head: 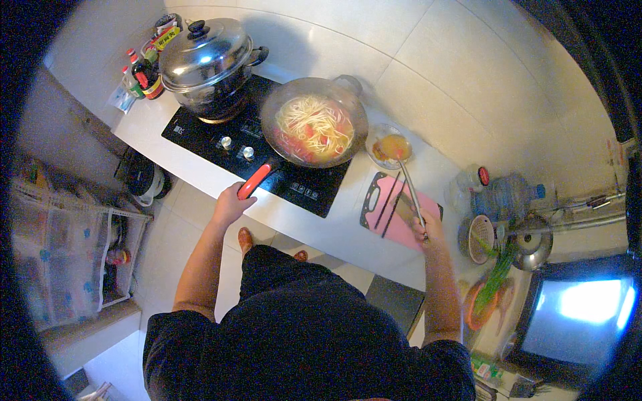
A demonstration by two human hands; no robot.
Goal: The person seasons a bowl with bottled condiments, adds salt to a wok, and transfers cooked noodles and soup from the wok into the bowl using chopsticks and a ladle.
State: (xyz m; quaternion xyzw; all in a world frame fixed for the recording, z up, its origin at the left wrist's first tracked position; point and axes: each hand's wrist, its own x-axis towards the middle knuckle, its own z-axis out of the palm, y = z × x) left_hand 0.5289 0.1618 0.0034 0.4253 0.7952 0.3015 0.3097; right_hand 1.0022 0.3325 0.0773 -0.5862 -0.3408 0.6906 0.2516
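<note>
My left hand (231,205) grips the red handle (255,180) of a wok (271,133) on the black cooktop (321,198). Noodles (318,125) and red pieces, perhaps tomato, lie in broth inside the wok. In my right hand (428,229) is the metal handle of a ladle (412,188). Its far end rests in a bowl (371,145) of orange-brown liquid beside the wok. Beneath that handle lies a pink cutting board (386,200) with a pair of dark chopsticks (385,213) on it. A knife (405,208) also appears to lie there, partly behind my right hand.
A lidded steel pot (205,70) occupies the cooktop's left side, near several bottles (145,75). Toward the right stand a large plastic water jug (506,195), a colander (480,239), a steel lid (532,243) and green stalks (496,283). A shelf rack (108,255) stands at left.
</note>
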